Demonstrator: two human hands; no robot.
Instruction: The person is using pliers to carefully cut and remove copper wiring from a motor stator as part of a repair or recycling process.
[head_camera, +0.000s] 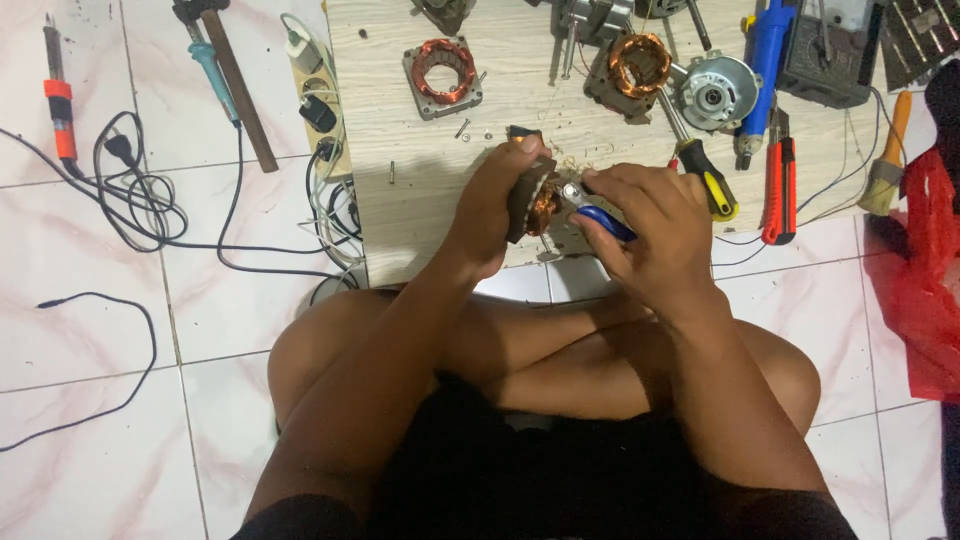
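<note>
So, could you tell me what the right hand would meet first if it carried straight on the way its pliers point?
The right hand aims the blue-handled pliers leftward, so it would likely meet the copper-wound stator held in the left hand; the tips seem already there.

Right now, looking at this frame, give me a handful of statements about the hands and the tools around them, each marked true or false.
1. The left hand holds a motor stator with copper windings. True.
2. The right hand holds a hammer. False: it holds blue-handled pliers whose tip is at the windings.
3. A second stator lies on the wooden board beyond the hands. True.
4. The soldering iron with the orange collar lies on the board. False: it lies on the tiled floor, at the far left.
5. A yellow-and-black screwdriver lies on the board near the right hand. True.
</note>
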